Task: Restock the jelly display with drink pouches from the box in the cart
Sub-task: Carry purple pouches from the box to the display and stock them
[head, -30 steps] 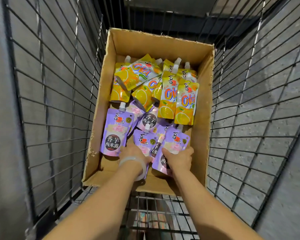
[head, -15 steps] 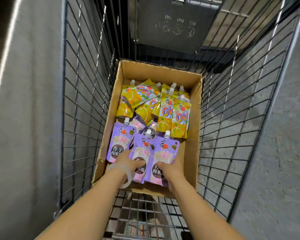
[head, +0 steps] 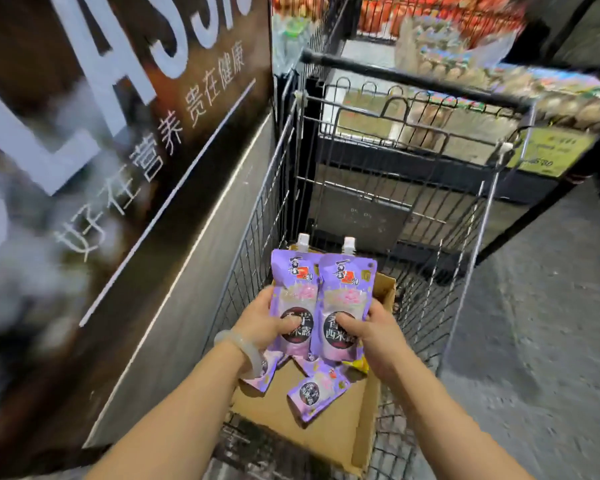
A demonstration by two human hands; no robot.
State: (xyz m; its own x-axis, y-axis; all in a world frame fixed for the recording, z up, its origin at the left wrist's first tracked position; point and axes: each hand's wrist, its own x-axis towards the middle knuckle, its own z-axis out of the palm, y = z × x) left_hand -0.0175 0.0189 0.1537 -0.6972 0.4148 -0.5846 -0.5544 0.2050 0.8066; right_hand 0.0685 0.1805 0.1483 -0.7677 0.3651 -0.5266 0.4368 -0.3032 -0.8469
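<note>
Two purple drink pouches with white caps are held upright side by side above the cardboard box in the wire cart. My left hand grips the left pouch at its lower half. My right hand grips the right pouch the same way. More purple pouches hang or lie below them; one loose purple pouch lies in the box. A bit of a yellow pouch shows under my right hand. The rest of the box contents are hidden behind the held pouches.
A dark display panel with large white lettering stands close on the left of the cart. The cart handle is at the far end. Blurred shelves of goods lie beyond. Grey floor runs along the right.
Both hands have lifted the purple pouches up out of the box. The view has swung upward from the box to the cart's far end and the store.
</note>
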